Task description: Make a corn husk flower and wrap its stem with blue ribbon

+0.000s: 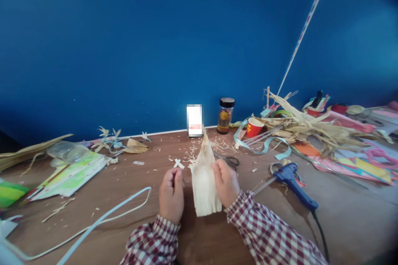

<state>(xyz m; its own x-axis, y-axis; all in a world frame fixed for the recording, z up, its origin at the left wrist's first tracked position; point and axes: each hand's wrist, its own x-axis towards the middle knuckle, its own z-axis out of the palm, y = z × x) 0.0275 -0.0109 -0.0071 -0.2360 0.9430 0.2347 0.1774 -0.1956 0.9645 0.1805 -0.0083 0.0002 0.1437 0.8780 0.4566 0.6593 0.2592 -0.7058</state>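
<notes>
A pale, dried corn husk (pixel 205 186) stands nearly upright over the brown table, its pointed tip up and its wide cut edge down. My right hand (pixel 226 181) pinches its right edge between thumb and fingers. To the left of the husk, not touching it, my left hand (pixel 172 194) has its fingers curled closed; whatever it may hold is hidden or too small to name. Behind the hands lie many thin husk shreds (pixel 192 149) and small white strips (pixel 178 164). The scissors (pixel 232 160) lie partly hidden behind my right hand.
A blue glue gun (pixel 292 180) with a black cord lies right. Behind stand a bright blurred screen (pixel 195 120), a dark-lidded jar (pixel 225 118) and a red paper cup (pixel 254 127). Husks (pixel 311 126) pile up at right. White cable (pixel 93 225) and a green-white packet (pixel 73 174) are left.
</notes>
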